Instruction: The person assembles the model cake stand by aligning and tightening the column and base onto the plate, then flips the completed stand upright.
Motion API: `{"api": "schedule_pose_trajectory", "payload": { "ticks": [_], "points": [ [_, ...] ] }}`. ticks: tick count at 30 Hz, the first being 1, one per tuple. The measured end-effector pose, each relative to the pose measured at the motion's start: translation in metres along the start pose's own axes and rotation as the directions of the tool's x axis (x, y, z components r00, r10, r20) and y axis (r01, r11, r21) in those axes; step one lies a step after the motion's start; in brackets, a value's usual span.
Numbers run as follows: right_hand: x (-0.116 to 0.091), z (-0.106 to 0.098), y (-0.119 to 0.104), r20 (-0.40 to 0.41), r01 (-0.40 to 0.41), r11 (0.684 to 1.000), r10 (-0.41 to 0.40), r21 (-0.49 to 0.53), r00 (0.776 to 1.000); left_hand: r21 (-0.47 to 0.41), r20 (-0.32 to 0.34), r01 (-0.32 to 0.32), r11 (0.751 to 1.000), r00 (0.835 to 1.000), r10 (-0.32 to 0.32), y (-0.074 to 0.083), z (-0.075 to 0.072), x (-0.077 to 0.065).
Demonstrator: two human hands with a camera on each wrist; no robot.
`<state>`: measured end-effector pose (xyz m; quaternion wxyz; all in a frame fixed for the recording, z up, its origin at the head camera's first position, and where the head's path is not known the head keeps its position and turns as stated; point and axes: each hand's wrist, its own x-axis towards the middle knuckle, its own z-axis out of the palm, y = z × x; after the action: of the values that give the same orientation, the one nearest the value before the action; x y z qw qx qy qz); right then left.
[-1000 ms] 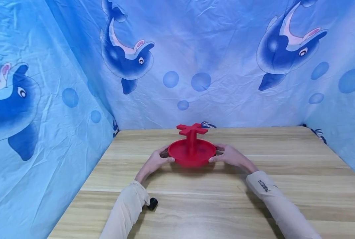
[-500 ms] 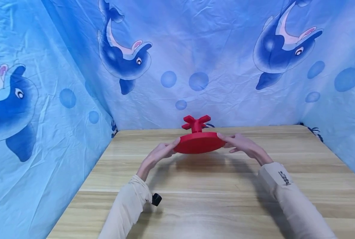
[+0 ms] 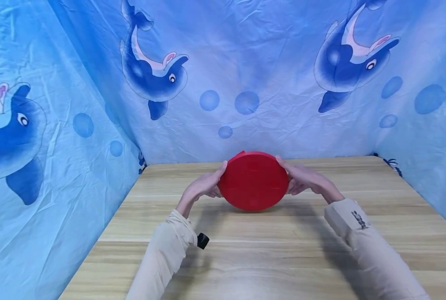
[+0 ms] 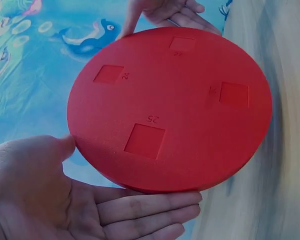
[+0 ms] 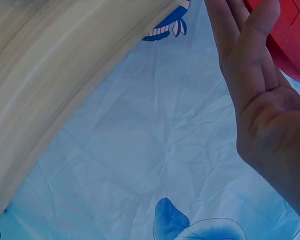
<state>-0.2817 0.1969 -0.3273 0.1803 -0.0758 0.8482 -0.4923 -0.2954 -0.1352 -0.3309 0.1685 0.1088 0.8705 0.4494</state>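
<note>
A red round tray is tipped up so its flat underside faces the head view. Four-sided recesses with small numbers mark that underside in the left wrist view. Its centre post and cross-shaped top are hidden behind it, except for a small red tip above the upper left rim. My left hand holds the left edge, thumb at the rim and fingers stretched along the side. On the opposite edge my right hand grips it the same way, thumb on the upper right rim. Only part of the tray shows in the right wrist view.
A wooden table spreads under both arms. Blue dolphin-print cloth hangs behind it and along both sides. A small black object sits at the left sleeve's cuff.
Both hands have lifted the red tray and tipped it backward. Its inside, post and cross top faced the head view before; now the underside does.
</note>
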Motion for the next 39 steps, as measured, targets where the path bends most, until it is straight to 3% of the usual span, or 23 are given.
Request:
{"api": "schedule_pose_trajectory", "payload": {
  "ticks": [13,25,33,39],
  "points": [
    [0.002,-0.001,0.001,-0.052,-0.001,0.999,-0.001,-0.036,0.999,0.106,-0.083,-0.031,0.994,0.996,0.04,0.003,0.006,0.005],
    [0.01,-0.001,0.007,-0.115,0.028,0.999,-0.031,-0.025,0.993,0.023,-0.246,-0.053,0.998,0.968,0.057,-0.003,0.013,0.016],
    [0.018,0.003,0.011,-0.157,0.003,1.0,-0.007,-0.029,0.988,-0.098,-0.28,-0.096,0.991,0.958,0.065,-0.013,0.018,0.021],
    [0.025,0.006,0.014,-0.185,-0.01,0.999,0.0,-0.051,0.983,-0.127,-0.293,-0.094,0.987,0.955,0.053,-0.017,0.022,0.023]
  ]
}}
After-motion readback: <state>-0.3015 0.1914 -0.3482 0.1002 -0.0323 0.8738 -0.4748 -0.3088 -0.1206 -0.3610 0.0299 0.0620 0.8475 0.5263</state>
